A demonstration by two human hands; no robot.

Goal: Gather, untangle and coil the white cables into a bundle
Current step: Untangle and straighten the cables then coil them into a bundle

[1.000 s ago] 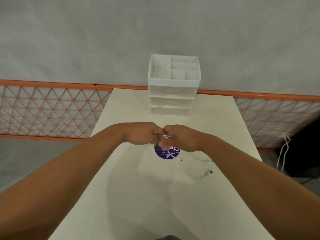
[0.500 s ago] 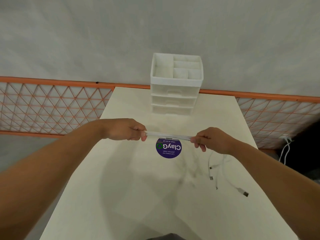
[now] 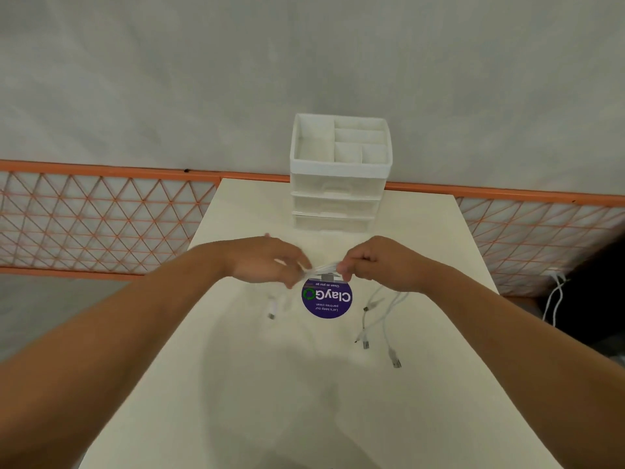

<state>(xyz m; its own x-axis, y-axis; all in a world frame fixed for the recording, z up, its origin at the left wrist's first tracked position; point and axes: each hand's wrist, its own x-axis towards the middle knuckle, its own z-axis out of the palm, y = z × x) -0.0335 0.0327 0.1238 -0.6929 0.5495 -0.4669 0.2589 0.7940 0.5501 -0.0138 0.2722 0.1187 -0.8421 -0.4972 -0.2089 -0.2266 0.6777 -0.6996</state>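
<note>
I hold the white cables (image 3: pixel 323 267) stretched in a short span between my two hands, above the table (image 3: pixel 304 384). My left hand (image 3: pixel 267 262) pinches one end of the span with its fingertips; that hand is blurred, so I cannot tell exactly how each finger lies. My right hand (image 3: pixel 375 262) has its fingers curled round the other end of the strands.

From under my right hand the loose cable tails (image 3: pixel 384 319) hang down and trail over the table towards me, fanning out into several strands that end in small metal plugs lying on the surface, apart from one another. Below my left hand another plug end (image 3: pixel 272 308) dangles or lies near the table; blur keeps me from saying which.

Just below the stretched span, between my hands and nearer to me, a round purple sticker (image 3: pixel 326 298) is stuck flat on the table. Beyond my hands, at the far edge of the table against the wall, stands a white drawer organiser (image 3: pixel 338 198) with open compartments on top. Off to the right of my right arm, past the table edge, more white cords (image 3: pixel 554 299) hang by the orange lattice fence (image 3: pixel 101 218).
</note>
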